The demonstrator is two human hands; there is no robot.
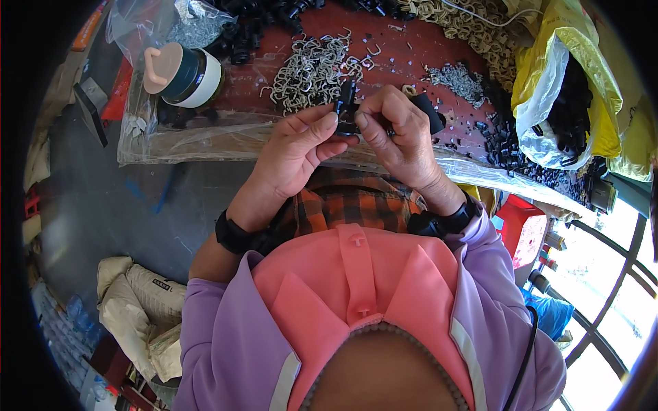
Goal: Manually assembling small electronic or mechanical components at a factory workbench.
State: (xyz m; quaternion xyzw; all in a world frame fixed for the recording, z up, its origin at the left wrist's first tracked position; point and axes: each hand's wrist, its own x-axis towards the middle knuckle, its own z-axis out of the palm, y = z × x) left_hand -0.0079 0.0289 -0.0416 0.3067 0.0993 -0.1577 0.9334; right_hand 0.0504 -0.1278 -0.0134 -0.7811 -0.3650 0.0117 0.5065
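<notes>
Above the table's near edge, my left hand (301, 145) pinches a black plastic part (347, 103) between thumb and fingers, with a narrow piece of it pointing up. My right hand (401, 133) is closed, thumb and index fingertips pressed together against the part's right side. Whatever lies between those fingertips is hidden. Just beyond my hands is a pile of silvery bent metal hooks (312, 72). A black rounded piece (428, 113) lies right beside my right hand, and a small tan ring-like piece (409, 90) shows behind its knuckles.
A lidded dark green and white cup (184, 75) stands at the table's left. More black parts (250, 34) lie at the back, tan clips (473, 27) at the back right. Small metal pieces (460, 81), small black pieces (510, 147) and a yellow bag (603, 89) of black parts are rightward.
</notes>
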